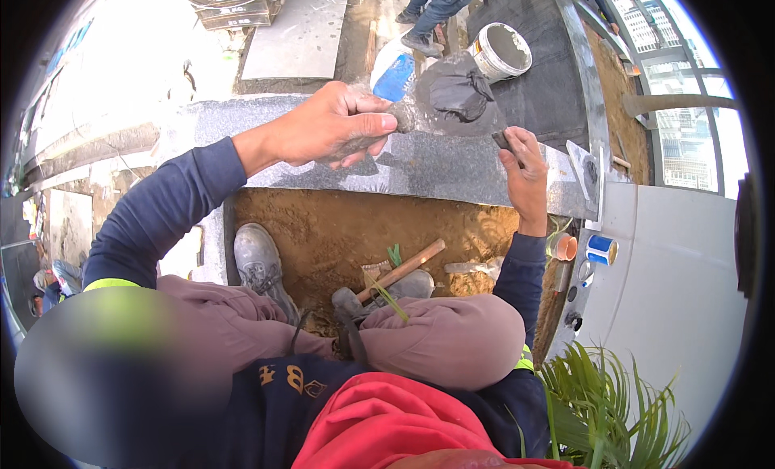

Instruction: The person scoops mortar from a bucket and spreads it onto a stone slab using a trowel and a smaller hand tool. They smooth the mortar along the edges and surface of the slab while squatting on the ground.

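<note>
Gripping a gathered end of what looks like a clear plastic bag [440, 123], the L hand [331, 128] sits approx 11 o'clock of view ctr, thumb pressed over curled fingers. Bag's at 1 o'clock, held up above the far edge of a grey speckled slab [278, 123], w/ a dark grey lump [458, 88] in it. R hand [526, 166], approx 2 o'clock, is closed too, pinching a small dark flat piece [501, 140] btwn thumb & fingers; can't tell if that's part of the bag or separate.

Just past the bag, 1 o'clock: white bucket [482, 56], tilted, grey inside. At 12 o'clock, behind the L fingertips, a blue & white container [394, 77], partly hidden. Another person's legs [442, 13] at 12–1 o'clock, top edge. Grey flat sheet [295, 33] at 11 o'clock.

Below slab: brown soil [339, 215]. Hammer [408, 267] w/ wooden handle approx 6 o'clock, handle pointing up toward 1, head by the person's R knee. L shoe [258, 259] on soil, btwn 8 & 9 o'clock. Blue/white can [601, 249] at 3 o'clock, next to an orange pipe end [563, 246]. Green palm leaves [613, 408], 4 o'clock, lower edge.
</note>
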The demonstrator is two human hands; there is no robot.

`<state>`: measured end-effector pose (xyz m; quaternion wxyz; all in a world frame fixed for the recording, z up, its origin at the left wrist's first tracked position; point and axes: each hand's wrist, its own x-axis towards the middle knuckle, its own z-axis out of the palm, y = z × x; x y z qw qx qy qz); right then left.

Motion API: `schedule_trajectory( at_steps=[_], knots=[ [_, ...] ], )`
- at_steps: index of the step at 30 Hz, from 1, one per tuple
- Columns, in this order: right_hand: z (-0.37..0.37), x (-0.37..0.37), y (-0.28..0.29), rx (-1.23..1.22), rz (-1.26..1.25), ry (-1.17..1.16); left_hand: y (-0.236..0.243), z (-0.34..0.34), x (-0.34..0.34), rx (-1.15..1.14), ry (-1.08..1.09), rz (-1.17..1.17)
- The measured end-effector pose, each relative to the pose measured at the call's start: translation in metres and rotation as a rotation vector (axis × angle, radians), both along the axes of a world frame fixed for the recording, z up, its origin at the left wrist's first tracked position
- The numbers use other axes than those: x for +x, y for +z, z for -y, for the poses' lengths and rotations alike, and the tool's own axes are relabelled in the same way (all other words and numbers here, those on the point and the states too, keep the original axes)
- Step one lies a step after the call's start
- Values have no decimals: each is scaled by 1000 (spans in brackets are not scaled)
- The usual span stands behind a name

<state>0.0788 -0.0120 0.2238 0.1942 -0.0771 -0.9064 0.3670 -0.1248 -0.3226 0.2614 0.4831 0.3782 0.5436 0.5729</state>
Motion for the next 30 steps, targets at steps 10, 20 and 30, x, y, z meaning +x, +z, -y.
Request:
schedule_trajectory(
  at_steps=[10, 20, 30],
  knots=[
    [43, 5, 40, 334, -182, -52, 3, -9, -1, -237, 288, -495],
    [74, 2, 37, 438, -52, -56, -2, -4, -4, -248, 268, -540],
    [-25, 117, -60, -927, -269, -341, -21, -7, -3, -218, 423, -394]
  ],
)
